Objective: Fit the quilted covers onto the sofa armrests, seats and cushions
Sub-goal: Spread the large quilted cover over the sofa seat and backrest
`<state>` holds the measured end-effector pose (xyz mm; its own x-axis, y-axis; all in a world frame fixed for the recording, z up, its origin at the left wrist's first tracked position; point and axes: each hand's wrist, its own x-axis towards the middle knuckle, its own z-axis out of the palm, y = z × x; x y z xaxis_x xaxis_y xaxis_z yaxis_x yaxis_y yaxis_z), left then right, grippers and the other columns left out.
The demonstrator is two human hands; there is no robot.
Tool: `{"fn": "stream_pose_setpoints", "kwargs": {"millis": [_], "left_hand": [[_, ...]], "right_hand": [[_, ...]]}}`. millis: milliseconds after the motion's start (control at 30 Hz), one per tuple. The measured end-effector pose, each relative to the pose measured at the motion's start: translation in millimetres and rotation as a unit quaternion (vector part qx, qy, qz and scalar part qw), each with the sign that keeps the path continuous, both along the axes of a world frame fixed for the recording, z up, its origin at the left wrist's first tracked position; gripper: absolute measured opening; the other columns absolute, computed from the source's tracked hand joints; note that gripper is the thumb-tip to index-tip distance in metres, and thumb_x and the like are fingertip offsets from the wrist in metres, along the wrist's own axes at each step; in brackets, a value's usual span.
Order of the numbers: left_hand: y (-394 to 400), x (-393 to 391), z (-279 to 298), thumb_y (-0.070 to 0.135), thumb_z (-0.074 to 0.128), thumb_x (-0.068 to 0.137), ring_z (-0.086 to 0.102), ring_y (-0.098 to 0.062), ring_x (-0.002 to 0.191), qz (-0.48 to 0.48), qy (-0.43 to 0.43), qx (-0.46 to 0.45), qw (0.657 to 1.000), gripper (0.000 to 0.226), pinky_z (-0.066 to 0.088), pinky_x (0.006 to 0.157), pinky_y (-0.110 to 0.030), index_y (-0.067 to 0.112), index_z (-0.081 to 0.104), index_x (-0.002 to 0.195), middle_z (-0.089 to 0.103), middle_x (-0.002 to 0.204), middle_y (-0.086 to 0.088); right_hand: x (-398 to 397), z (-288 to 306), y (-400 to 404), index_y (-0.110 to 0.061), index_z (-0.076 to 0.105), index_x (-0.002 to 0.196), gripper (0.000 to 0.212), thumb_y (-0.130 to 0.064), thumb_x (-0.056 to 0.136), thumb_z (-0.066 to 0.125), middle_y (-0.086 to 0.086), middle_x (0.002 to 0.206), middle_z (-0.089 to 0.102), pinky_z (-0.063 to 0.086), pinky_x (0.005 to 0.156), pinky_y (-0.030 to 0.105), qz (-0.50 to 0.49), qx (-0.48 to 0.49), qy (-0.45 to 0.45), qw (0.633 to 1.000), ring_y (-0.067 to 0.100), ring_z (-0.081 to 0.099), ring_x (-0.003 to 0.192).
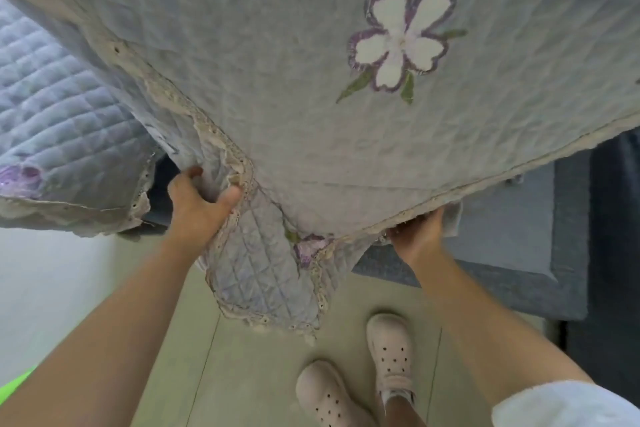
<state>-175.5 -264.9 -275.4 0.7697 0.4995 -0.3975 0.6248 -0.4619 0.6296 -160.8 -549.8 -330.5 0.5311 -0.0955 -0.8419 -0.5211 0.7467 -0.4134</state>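
Two hands on one cover here, looking straight down from my head cam; the big quilted cover (311, 87) fills most of the upper frame, pale blue-grey with a white and purple flower (403, 36) stitched on at upper right, and a lace trim (194, 114) running along its edge. My left hand (199, 199) at centre left is curled round a bunched fold of that cover, thumb on top by the trim; a loose quilted flap hangs down from there towards the middle of the frame. My right hand (420, 234) at centre right has the cover's lower edge, fingers tucked up under the fabric, so I can't see exactly how they lie; it does look like a grip. A second quilted cover (59, 121) lies at the left edge, on what I take to be the sofa; the dark blue sofa seat (512, 236) shows bare at the right, under my right hand. Bottom of the frame: my pale clogs (391, 350) on the greenish tiled floor (242, 374); a white sleeve (568, 406) in the lower right corner.
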Motion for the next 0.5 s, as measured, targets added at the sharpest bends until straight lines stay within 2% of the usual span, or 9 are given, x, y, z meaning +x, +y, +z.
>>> {"fn": "stream_pose_setpoints", "kwargs": {"millis": [67, 133, 200, 267, 367, 433, 500], "left_hand": [[22, -10, -17, 0.065, 0.049, 0.067, 0.039, -0.029, 0.125, 0.009, -0.019, -0.021, 1.000, 0.092, 0.033, 0.108, -0.042, 0.007, 0.032, 0.136, 0.037, 0.137, -0.017], [34, -20, -24, 0.070, 0.050, 0.072, 0.047, -0.025, 0.121, 0.027, 0.025, -0.125, 0.991, 0.085, 0.036, 0.105, -0.044, 0.014, 0.037, 0.135, 0.047, 0.134, -0.010], [40, -30, -27, 0.071, 0.046, 0.076, 0.061, -0.015, 0.103, 0.072, 0.046, -0.274, 0.958, 0.065, 0.042, 0.098, -0.040, 0.023, 0.052, 0.120, 0.061, 0.115, 0.001], [37, -41, -30, 0.065, 0.037, 0.082, 0.065, -0.013, 0.089, 0.145, 0.028, -0.382, 0.912, 0.050, 0.043, 0.093, -0.037, 0.027, 0.065, 0.098, 0.070, 0.095, 0.003], [25, -53, -35, 0.064, 0.032, 0.077, 0.070, -0.017, 0.073, 0.202, -0.006, -0.446, 0.872, 0.060, 0.042, 0.080, -0.036, 0.027, 0.077, 0.064, 0.074, 0.074, 0.003], [16, -57, -31, 0.061, 0.025, 0.085, 0.071, -0.011, 0.065, 0.241, -0.027, -0.458, 0.856, 0.066, 0.041, 0.077, -0.034, 0.028, 0.076, 0.058, 0.074, 0.072, 0.005], [14, -61, -25, 0.056, 0.014, 0.093, 0.070, -0.006, 0.062, 0.248, -0.056, -0.449, 0.856, 0.075, 0.042, 0.073, -0.031, 0.032, 0.074, 0.055, 0.073, 0.069, 0.009]], "right_hand": [[0, -9, 8, -0.022, 0.045, 0.129, 0.057, -0.059, 0.093, 0.020, 0.004, 0.130, 0.050, 0.040, 0.094, 0.042, 0.023, 0.013, -0.009, 1.000, 0.026, 0.053, 0.103], [1, -19, 15, -0.022, 0.044, 0.133, 0.059, -0.056, 0.094, 0.016, 0.007, 0.136, 0.047, 0.039, 0.090, 0.044, 0.052, 0.029, 0.001, 0.998, 0.030, 0.050, 0.113], [3, -21, 21, -0.022, 0.039, 0.138, 0.061, -0.056, 0.093, 0.015, 0.009, 0.143, 0.040, 0.038, 0.090, 0.046, 0.060, 0.033, 0.020, 0.997, 0.033, 0.041, 0.126], [2, -21, 23, -0.023, 0.039, 0.137, 0.062, -0.057, 0.093, 0.014, 0.010, 0.144, 0.039, 0.038, 0.091, 0.046, 0.049, 0.040, 0.013, 0.998, 0.034, 0.040, 0.127], [-5, -21, 22, -0.025, 0.051, 0.122, 0.054, -0.057, 0.092, 0.019, 0.008, 0.136, 0.047, 0.042, 0.094, 0.045, 0.017, 0.057, -0.041, 0.997, 0.030, 0.052, 0.108], [-8, -16, 23, -0.025, 0.053, 0.112, 0.050, -0.057, 0.092, 0.020, 0.008, 0.126, 0.051, 0.040, 0.098, 0.046, 0.007, 0.052, -0.042, 0.998, 0.028, 0.053, 0.101], [-13, -6, 25, -0.025, 0.052, 0.115, 0.052, -0.058, 0.092, 0.019, 0.008, 0.123, 0.053, 0.041, 0.098, 0.046, 0.014, 0.045, -0.040, 0.998, 0.027, 0.053, 0.103]]}}
